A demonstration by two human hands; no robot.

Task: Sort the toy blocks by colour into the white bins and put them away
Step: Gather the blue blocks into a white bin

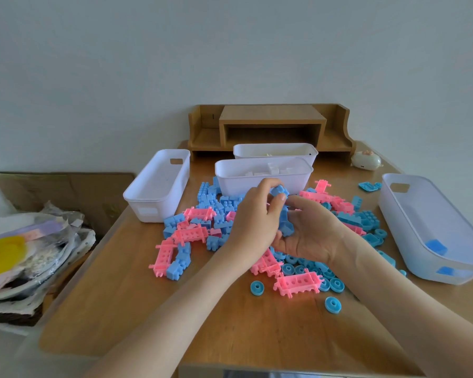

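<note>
Fingers (273,206) round studded blue blocks (286,229)

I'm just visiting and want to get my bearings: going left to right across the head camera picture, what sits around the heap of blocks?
Bag pile → left bin → front middle bin → egg-shaped toy → right bin.

Boxed in on three sides

The pile (194,233) sits on the table (120,296) under the left hand (253,222) and right hand (311,233), blocks (286,227) in both; left bin (159,186) off left of the left hand, near bin (257,181) then far bin (273,152) behind both, shelf (271,117) behind those, right bin (410,214) right of the right hand.
</note>
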